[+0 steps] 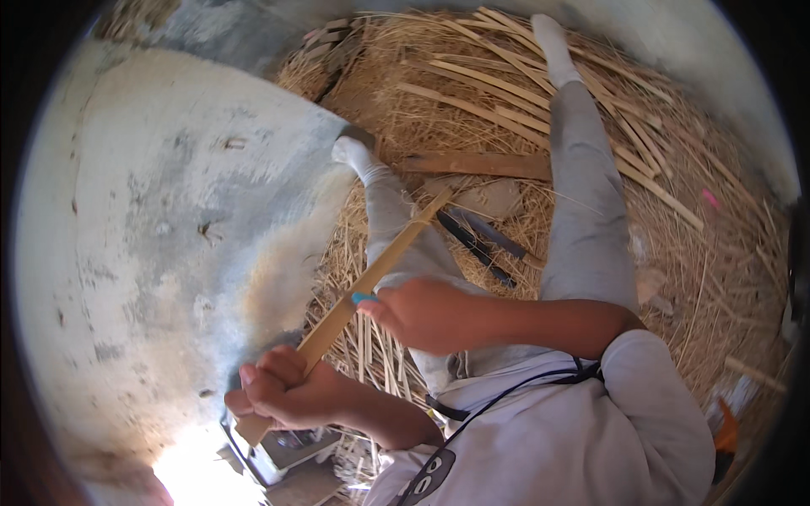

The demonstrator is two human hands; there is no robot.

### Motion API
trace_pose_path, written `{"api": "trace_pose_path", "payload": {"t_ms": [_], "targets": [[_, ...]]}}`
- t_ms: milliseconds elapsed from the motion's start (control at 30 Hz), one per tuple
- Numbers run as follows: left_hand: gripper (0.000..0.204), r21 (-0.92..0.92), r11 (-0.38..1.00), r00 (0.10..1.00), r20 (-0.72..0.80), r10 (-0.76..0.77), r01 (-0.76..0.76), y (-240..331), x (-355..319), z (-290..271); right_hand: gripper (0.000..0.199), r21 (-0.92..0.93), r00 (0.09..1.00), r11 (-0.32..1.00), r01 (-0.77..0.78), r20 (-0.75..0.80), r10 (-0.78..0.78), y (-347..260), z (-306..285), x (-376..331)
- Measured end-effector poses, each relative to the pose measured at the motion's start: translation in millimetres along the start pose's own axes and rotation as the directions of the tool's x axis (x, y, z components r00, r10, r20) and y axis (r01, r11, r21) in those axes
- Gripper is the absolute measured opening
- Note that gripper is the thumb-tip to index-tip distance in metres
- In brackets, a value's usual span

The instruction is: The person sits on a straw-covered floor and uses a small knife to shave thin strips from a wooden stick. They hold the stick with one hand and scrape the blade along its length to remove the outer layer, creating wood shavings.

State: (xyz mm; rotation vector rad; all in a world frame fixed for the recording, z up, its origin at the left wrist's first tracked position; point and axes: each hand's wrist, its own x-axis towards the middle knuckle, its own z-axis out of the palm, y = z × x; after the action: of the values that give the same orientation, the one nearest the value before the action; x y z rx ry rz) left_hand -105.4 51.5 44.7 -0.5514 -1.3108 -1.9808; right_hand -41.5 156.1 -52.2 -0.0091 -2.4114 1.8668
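A long flat bamboo strip (377,274) runs slantwise across my left thigh, its far end near my left knee and its near end low by the wall. My left hand (291,390) is closed round the near part of the strip. Against its middle rests my right hand (418,314), curled shut, with a small bright blue piece (363,298) showing at the fingers. Whether that piece is held or worn on a finger, I cannot tell. Between my legs lie a black-handled tool (475,246) and a dark blade with a wooden handle (498,238).
Bamboo strips (489,93) lie spread beyond my legs on straw-like shavings (709,261). A brown plank (477,165) crosses between my feet. The stained wall (186,211) stands close on my left. A metal-edged box-like thing (268,465) sits low left; a black cord (498,396) crosses my shirt.
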Motion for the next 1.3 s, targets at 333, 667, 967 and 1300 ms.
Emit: {"api": "trace_pose_path", "payload": {"t_ms": [333, 667, 967, 1300], "targets": [[0.036, 0.046, 0.999, 0.996, -0.086, -0.006, 0.01, 6, -8, -8, 0.065, -0.093, 0.998, 0.994, 0.049, -0.042, -0.053, -2, 12, -13], [0.035, 0.015, 1.0, 0.999, -0.043, -0.021, 0.021, 5, -24, 5, 0.06, -0.092, 0.995, 0.994, 0.057, -0.076, -0.065, 15, -8, -16], [0.035, 0.035, 0.999, 0.998, -0.056, 0.029, -0.027, 3, -19, 3, 0.066, -0.019, 0.996, 0.997, 0.078, 0.045, -0.077, -7, -10, -22], [0.033, -0.027, 0.999, 0.999, 0.034, -0.018, 0.019, 2, -11, -17, 0.062, -0.039, 0.998, 0.997, 0.06, 0.025, -0.059, -39, -8, -25]]}}
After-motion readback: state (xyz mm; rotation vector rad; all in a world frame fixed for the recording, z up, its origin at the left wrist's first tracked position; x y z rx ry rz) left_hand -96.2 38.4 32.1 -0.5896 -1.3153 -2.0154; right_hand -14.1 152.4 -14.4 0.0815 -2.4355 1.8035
